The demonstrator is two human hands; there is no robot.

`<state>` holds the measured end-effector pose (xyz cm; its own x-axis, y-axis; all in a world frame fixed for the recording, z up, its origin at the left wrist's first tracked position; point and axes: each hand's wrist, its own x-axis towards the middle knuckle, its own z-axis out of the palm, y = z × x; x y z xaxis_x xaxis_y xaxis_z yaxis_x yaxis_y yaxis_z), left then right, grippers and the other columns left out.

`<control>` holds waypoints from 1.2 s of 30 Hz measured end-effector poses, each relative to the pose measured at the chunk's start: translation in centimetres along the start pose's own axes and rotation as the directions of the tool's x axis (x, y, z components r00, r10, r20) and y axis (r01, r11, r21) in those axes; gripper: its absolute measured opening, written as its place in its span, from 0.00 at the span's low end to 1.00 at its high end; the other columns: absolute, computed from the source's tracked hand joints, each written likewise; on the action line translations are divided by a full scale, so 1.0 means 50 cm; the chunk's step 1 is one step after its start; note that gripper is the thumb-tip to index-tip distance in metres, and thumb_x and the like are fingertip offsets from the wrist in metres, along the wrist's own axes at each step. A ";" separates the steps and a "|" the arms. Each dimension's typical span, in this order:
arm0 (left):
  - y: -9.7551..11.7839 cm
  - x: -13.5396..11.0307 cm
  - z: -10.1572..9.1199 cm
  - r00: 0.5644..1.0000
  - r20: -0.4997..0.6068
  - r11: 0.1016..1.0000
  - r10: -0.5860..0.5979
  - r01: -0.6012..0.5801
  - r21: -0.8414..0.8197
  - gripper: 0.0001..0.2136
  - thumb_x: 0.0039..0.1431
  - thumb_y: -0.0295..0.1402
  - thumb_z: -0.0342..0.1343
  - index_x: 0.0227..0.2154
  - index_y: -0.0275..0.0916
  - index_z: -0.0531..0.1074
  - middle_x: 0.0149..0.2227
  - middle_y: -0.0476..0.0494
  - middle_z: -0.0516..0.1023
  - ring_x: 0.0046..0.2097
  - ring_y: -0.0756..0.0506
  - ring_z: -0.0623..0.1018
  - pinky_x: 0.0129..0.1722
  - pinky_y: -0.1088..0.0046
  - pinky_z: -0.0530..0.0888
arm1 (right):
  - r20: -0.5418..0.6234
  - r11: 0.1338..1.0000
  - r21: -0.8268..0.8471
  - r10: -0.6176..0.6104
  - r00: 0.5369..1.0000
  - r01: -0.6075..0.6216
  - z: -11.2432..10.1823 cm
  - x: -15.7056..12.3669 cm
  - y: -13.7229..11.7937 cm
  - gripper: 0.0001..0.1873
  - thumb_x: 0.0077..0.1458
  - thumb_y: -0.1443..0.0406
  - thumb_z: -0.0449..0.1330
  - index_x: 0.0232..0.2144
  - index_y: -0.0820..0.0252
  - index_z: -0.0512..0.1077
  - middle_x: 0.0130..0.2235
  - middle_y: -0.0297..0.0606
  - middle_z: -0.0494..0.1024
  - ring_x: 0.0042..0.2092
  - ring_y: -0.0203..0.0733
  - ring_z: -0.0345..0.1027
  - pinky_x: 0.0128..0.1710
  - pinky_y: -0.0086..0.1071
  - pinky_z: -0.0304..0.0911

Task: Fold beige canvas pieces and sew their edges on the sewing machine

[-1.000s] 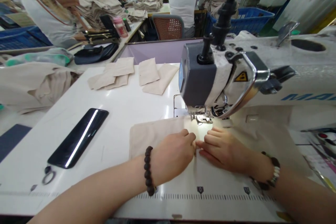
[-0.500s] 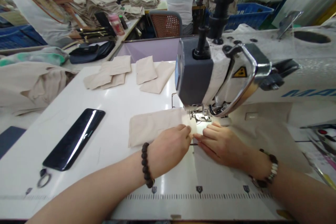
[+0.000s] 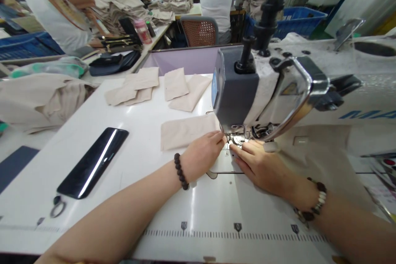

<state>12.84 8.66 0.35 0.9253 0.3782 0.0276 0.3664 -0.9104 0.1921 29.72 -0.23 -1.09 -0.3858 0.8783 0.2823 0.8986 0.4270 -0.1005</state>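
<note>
A beige cloth piece (image 3: 187,133) lies flat on the white sewing table (image 3: 139,181), its right end reaching the presser foot (image 3: 235,139) of the grey-and-white industrial sewing machine head (image 3: 235,90). My left hand (image 3: 202,155) has its fingertips on the cloth's near right corner. My right hand (image 3: 260,166) lies just to the right, its fingertips close to the presser foot and touching no cloth that I can make out. The needle area is partly hidden by the machine and my fingers.
Several beige cloth pieces (image 3: 175,84) lie at the table's far side. A black phone (image 3: 93,163) and small snips (image 3: 57,209) lie to the left. A measuring scale (image 3: 236,234) runs along the near edge. Co-workers (image 3: 218,2), fabric stacks and blue crates (image 3: 298,22) stand beyond.
The beige cloth has moved away from me along the table toward the machine's far side. Both hands have moved forward with it, and more bare table now shows in front of them.
</note>
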 end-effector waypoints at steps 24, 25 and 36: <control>-0.069 -0.019 0.016 0.901 -0.185 0.887 -0.392 0.423 0.182 0.20 0.60 0.24 0.42 0.56 0.28 0.54 0.60 0.25 0.51 0.61 0.32 0.54 0.53 0.50 0.61 | -0.129 1.000 0.022 0.006 0.992 -0.003 -0.031 -0.036 0.026 0.16 0.61 0.62 0.43 0.33 0.57 0.69 0.27 0.36 0.76 0.26 0.37 0.70 0.23 0.29 0.62; -0.068 -0.021 0.012 0.917 -0.172 0.905 -0.361 0.389 0.174 0.19 0.60 0.24 0.42 0.54 0.30 0.57 0.60 0.27 0.53 0.60 0.33 0.56 0.53 0.51 0.61 | -0.088 1.000 0.023 0.014 0.996 -0.012 -0.050 -0.045 0.030 0.16 0.61 0.63 0.43 0.29 0.55 0.68 0.25 0.34 0.75 0.24 0.37 0.69 0.21 0.29 0.61; 0.050 -0.067 -0.063 0.999 0.004 0.993 -0.045 0.045 0.111 0.08 0.57 0.24 0.49 0.37 0.32 0.71 0.45 0.34 0.72 0.44 0.40 0.74 0.43 0.61 0.73 | 0.276 0.929 -0.268 0.328 0.903 -0.255 -0.109 -0.142 0.006 0.11 0.50 0.76 0.50 0.22 0.60 0.68 0.26 0.37 0.73 0.27 0.40 0.68 0.25 0.31 0.56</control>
<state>10.36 5.66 3.80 0.9081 0.4184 0.0148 0.4159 -0.9056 0.0827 33.84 -7.51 2.07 -0.1119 0.9928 -0.0417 0.9892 0.1153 0.0907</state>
